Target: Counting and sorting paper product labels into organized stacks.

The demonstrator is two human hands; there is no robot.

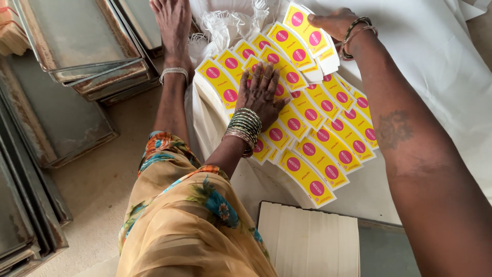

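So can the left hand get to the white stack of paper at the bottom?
Probably yes. The left hand lies flat on the yellow cards, and the white stack sits uncovered below the cards, just right of the left forearm. Nothing lies between them, so pulling the arm back should bring it there.

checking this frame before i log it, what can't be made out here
- Head view: left hand lies flat on the yellow labels; the ones under its palm are hidden.
- Right hand grips a label stack; the top edge cuts off its fingers.
- White paper block: bottom edge cuts it off.
- Metal trays: left edge crops them.
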